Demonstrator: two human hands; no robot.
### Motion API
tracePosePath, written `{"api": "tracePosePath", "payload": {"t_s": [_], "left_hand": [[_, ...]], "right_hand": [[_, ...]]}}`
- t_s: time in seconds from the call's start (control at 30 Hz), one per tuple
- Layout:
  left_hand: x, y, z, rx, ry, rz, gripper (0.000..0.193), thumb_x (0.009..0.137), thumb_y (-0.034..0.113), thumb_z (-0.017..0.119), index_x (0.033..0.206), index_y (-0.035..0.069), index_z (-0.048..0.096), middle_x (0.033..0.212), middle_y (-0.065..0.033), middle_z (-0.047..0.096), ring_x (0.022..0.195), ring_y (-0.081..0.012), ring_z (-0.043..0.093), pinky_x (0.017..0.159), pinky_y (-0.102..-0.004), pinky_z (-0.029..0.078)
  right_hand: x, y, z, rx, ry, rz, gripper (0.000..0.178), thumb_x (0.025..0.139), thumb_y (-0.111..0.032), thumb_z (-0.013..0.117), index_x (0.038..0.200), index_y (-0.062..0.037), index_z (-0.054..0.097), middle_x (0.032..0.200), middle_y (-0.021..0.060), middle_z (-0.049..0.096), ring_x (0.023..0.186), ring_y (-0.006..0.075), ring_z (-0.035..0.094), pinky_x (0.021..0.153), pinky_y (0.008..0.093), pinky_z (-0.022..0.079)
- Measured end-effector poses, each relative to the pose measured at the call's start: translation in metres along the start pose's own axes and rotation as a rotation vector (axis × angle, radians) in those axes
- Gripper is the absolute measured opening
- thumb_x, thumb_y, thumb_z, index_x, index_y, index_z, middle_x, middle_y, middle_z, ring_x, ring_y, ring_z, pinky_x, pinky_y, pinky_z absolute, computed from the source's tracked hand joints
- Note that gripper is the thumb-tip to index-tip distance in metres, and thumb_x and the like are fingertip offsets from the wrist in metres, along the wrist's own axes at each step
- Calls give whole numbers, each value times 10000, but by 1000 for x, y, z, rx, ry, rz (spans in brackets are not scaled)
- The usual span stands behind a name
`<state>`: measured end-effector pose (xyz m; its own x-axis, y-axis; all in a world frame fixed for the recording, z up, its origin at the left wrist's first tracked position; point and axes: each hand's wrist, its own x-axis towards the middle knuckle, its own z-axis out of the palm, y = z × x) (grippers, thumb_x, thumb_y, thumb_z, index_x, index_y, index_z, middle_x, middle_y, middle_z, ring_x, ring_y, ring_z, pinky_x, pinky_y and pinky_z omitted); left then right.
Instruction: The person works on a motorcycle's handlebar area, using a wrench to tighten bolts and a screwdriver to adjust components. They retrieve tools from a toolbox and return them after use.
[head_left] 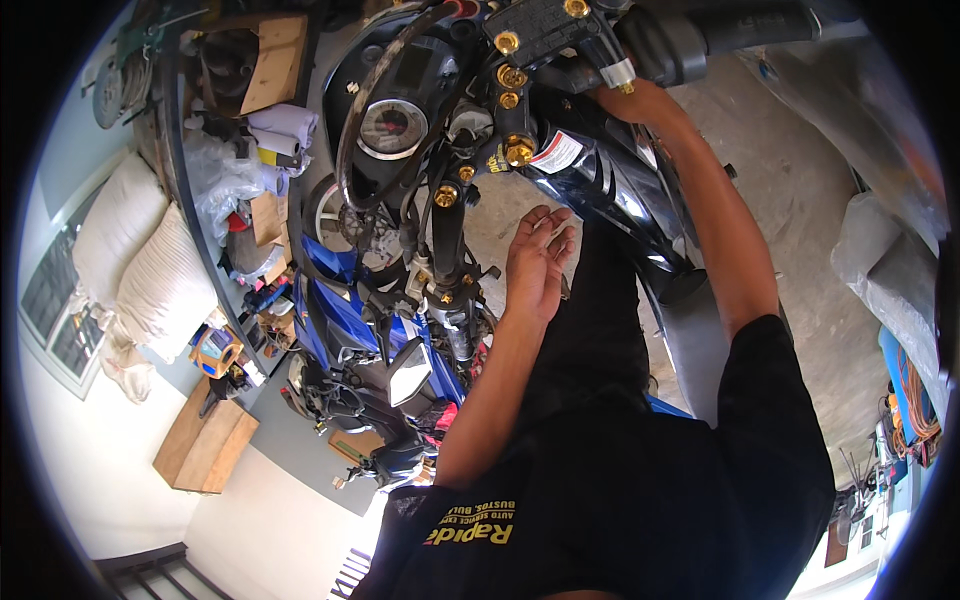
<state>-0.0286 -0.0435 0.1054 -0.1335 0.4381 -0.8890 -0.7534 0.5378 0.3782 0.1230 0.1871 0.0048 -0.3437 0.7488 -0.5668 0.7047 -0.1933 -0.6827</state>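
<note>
In front of me stands a motorcycle with a black handlebar and gold-coloured bolts [519, 151]. My left hand [538, 262] is raised below the clamp, palm up. Its fingers are curled together; something small and pale may be at the fingertips, but I cannot make it out. My right hand [632, 104] reaches under the brake fluid reservoir [545, 35] and past the black rubber grip [765, 27], over the glossy black body panel [610, 185]. Its fingers are hidden behind the handlebar parts. The round speedometer [390, 128] sits left of the clamp.
A blue motorcycle [350, 310] and a mirror [409, 372] are close on the left. Beyond them are a shelf with plastic-wrapped rolls [283, 124], white sacks [165, 280] and a wooden box [206, 440]. Plastic sheeting [890, 270] hangs at the right over a concrete floor [800, 190].
</note>
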Motion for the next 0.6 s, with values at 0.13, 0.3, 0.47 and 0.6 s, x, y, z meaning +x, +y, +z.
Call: {"api": "tracePosePath", "payload": {"t_s": [0.13, 0.3, 0.47, 0.6], "left_hand": [[-28, 8, 15, -208, -148, -41, 482, 1060, 105, 563, 1517, 81, 411, 1497, -92, 540, 1135, -158, 604, 1009, -303, 511], [-72, 19, 35, -463, -212, -105, 392, 1092, 114, 515, 1479, 85, 458, 1504, -40, 553, 1322, -152, 560, 1086, -328, 505], [-123, 19, 18, -366, -395, -115, 297, 1105, 176, 512, 1396, 125, 483, 1481, -31, 575, 1390, -183, 541, 1111, -336, 497], [-188, 23, -10, -307, -530, -37, 270, 1104, 193, 519, 1365, 125, 499, 1475, -40, 578, 1423, -186, 499, 1160, -339, 448]], "right_hand": [[-79, -31, -31, 181, 175, -25, 366, 939, -337, 731, 1131, -25, 736, 1105, 166, 749, 1055, 286, 707, 940, 394, 511], [-228, -82, 3, 432, 321, -149, 198, 861, -119, 795, 1050, -64, 778, 992, 104, 727, 910, 216, 683, 804, 334, 526], [-322, -115, 47, 443, 588, -226, 238, 814, -38, 834, 1047, -57, 784, 950, 87, 715, 835, 192, 691, 723, 308, 548], [-380, -142, 84, 382, 800, -368, 255, 797, -37, 855, 1043, -64, 794, 908, 84, 723, 796, 200, 701, 702, 309, 554]]}}
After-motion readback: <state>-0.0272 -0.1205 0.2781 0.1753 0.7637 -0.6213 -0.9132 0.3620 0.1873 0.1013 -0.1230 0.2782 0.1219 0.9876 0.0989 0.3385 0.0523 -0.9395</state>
